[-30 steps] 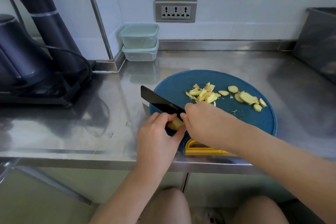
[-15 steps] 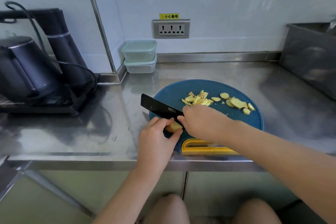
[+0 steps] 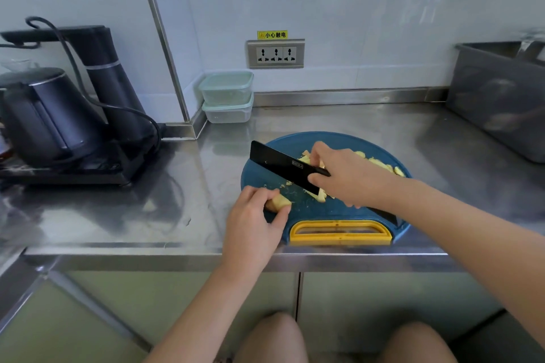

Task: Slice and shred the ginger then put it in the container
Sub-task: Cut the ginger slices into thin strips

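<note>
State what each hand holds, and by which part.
Left hand pinches the ginger chunk at its left end; right hand grips the knife where blade meets handle.

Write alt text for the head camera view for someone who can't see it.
A person's right hand holds a black knife over a blue cutting board while the left hand grips a ginger piece. Cut ginger lies on the board; two stacked lidded containers sit farther back.

Glossy stainless-steel counter point(image 3: 188, 209), matt black knife blade point(image 3: 280, 163), smooth blue plastic board point(image 3: 318, 209).
</note>
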`<action>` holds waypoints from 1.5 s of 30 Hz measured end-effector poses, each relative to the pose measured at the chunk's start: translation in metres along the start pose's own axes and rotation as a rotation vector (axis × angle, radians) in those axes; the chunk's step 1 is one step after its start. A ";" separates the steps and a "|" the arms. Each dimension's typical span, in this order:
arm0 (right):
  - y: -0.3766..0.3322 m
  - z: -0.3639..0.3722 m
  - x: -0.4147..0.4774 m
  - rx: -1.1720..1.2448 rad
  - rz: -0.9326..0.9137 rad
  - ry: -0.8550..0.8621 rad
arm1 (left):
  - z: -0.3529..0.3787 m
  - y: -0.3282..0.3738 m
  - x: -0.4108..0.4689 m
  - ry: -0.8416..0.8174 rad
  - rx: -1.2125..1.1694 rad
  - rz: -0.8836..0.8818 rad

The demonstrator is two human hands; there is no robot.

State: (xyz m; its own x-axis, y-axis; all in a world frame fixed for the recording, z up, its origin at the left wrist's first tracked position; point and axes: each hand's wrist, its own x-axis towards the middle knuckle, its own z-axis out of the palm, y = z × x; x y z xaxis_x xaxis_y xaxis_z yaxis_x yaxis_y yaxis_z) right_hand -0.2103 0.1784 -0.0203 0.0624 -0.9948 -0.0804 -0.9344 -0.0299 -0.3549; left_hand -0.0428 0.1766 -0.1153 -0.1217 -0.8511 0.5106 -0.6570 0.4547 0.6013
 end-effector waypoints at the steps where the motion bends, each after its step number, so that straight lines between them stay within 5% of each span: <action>1: 0.002 -0.002 0.000 0.010 -0.003 -0.009 | 0.000 0.000 -0.001 -0.005 0.011 -0.001; 10: 0.013 0.000 0.005 0.117 0.066 -0.035 | 0.003 -0.001 -0.003 0.027 0.064 -0.007; 20: -0.006 0.007 0.004 -0.005 -0.079 0.121 | 0.004 -0.003 -0.002 0.035 -0.011 -0.042; 45: -0.010 0.017 -0.002 -0.046 -0.123 -0.040 | 0.002 -0.001 0.001 0.014 0.017 -0.034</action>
State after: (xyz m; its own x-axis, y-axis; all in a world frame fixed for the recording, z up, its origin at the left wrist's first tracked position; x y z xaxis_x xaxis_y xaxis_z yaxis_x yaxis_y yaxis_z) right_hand -0.1953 0.1820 -0.0322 0.1907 -0.9786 -0.0768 -0.9340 -0.1569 -0.3209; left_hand -0.0437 0.1753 -0.1163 -0.0882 -0.8622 0.4988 -0.6734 0.4206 0.6079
